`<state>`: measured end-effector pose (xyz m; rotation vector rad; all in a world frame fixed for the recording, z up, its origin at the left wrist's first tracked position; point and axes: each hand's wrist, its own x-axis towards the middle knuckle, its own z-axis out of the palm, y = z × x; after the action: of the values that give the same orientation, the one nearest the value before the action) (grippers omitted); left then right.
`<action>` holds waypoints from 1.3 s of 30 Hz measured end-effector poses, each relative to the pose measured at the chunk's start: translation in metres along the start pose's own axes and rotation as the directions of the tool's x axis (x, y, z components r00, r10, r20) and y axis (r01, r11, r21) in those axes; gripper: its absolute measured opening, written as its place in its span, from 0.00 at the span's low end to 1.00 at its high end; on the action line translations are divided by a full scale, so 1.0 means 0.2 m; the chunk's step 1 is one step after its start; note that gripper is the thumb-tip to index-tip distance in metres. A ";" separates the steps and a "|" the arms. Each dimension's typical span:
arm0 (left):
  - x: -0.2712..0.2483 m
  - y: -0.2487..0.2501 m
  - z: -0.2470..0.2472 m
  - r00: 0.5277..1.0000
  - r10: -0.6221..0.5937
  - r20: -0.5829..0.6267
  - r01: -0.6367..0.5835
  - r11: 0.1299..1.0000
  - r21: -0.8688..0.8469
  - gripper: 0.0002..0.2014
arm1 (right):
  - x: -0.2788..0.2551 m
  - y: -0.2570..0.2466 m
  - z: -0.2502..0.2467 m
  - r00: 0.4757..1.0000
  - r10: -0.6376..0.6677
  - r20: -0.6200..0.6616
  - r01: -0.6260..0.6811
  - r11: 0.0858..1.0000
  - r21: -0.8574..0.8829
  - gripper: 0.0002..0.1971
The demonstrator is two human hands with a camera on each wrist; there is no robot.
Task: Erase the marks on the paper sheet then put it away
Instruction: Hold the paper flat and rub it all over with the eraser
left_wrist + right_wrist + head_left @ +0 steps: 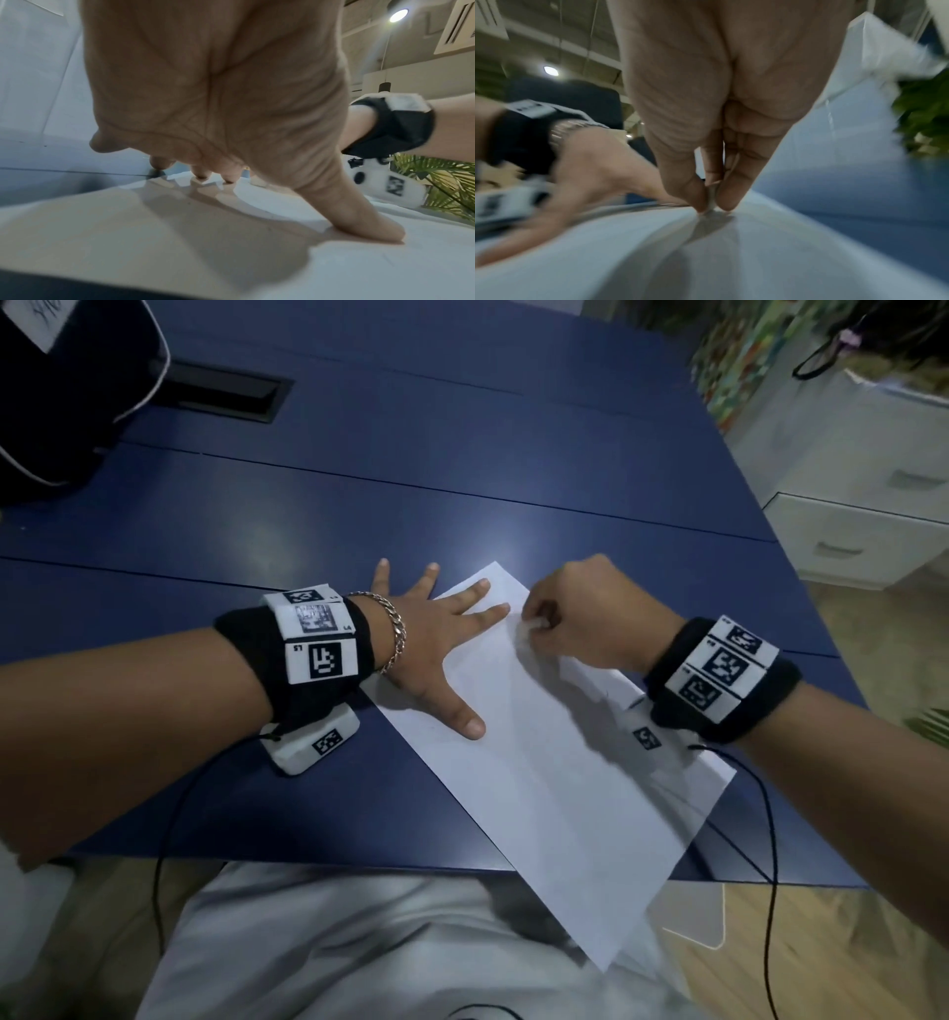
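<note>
A white paper sheet [554, 773] lies slanted on the blue table [359, 495], its near corner hanging over the front edge. My left hand [436, 649] lies flat with spread fingers, thumb and two fingers pressing the sheet's far left part; the thumb [370, 227] presses down on the paper [180, 233]. My right hand [580, 618] pinches a small white eraser [536, 622] near the sheet's far end. In the right wrist view the eraser [711, 200] sits between thumb and fingertips, touching the paper [757, 253]. No marks are clear on the sheet.
A dark bag [61, 392] sits at the table's far left, beside a black cable slot [231, 395]. White drawers [873, 516] stand to the right of the table. Cables run from both wristbands toward my lap.
</note>
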<state>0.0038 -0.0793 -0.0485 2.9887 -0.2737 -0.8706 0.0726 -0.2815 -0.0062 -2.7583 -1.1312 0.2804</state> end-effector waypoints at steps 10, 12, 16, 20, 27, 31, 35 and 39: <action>0.00 -0.16 -0.20 0.999 0.006 0.032 -0.010 0.992 0.128 0.71 | -0.07 0.15 0.00 0.999 -0.034 -0.006 0.034 0.998 0.056 0.09; -0.03 -0.14 -0.20 0.997 0.072 0.037 -0.074 0.996 0.047 0.65 | -0.10 0.13 0.01 0.999 -0.042 -0.006 0.042 0.998 0.044 0.08; -0.06 -0.04 -0.09 0.991 0.122 0.050 -0.122 0.992 0.007 0.70 | -0.10 0.09 -0.01 0.998 -0.062 0.006 0.062 0.998 -0.009 0.10; -0.03 -0.03 -0.01 0.994 0.106 0.012 -0.107 0.993 0.045 0.76 | -0.06 0.03 0.00 0.982 -0.191 0.005 0.191 0.981 0.022 0.11; -0.02 -0.04 0.00 0.998 0.067 0.018 -0.068 0.997 0.040 0.76 | -0.05 0.01 0.00 0.964 -0.230 0.136 0.230 0.973 0.013 0.08; -0.02 -0.03 -0.01 0.998 0.054 0.027 -0.055 0.997 0.048 0.76 | -0.01 0.04 -0.05 0.965 -0.201 0.170 0.205 0.979 -0.007 0.09; -0.02 -0.03 -0.02 0.998 0.038 0.046 -0.041 0.997 0.067 0.77 | -0.03 0.02 -0.01 0.984 -0.161 0.074 0.161 0.987 0.005 0.08; -0.02 -0.02 -0.03 0.998 0.040 0.047 -0.043 0.997 0.070 0.77 | -0.11 -0.05 0.01 0.958 -0.211 0.192 0.226 0.972 -0.061 0.08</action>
<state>0.0039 -0.0756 -0.0422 3.0184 -0.3741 -0.9459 0.0494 -0.2891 -0.0040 -2.6869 -1.5130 0.4792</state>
